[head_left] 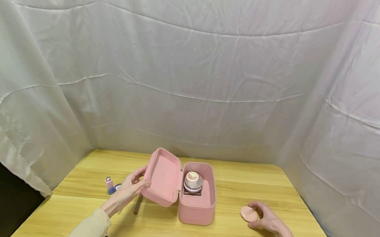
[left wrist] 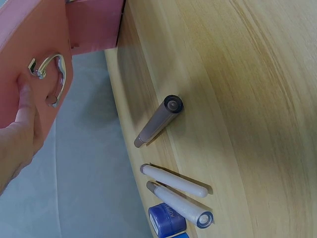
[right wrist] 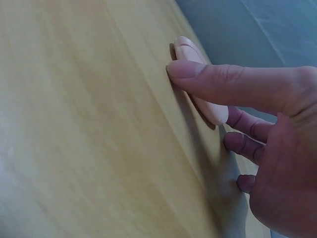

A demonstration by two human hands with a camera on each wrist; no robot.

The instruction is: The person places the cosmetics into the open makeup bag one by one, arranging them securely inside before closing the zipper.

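Observation:
A pink cosmetic case (head_left: 196, 215) stands with its lid (head_left: 164, 175) swung out to the left. My left hand (head_left: 130, 187) grips the lid's outer edge, thumb at the rim and fingers behind. In the left wrist view a finger presses beside the lid's metal handle (left wrist: 62, 74). Round jars (head_left: 192, 182) sit stacked on a dark flat item inside the case. To the right, a round pale-pink powder puff (head_left: 248, 214) with a band lies low over the table. My right hand (head_left: 268, 219) curls round it, thumb and index finger at opposite edges.
Left of the case, partly behind the left hand, lie a pink-and-blue tube (head_left: 109, 185), a dark tube (left wrist: 159, 121), two pale slim tubes (left wrist: 176, 180) and a blue jar (left wrist: 166, 220). The wooden table (head_left: 235, 179) is enclosed by grey cloth (head_left: 204, 97) behind and at the sides.

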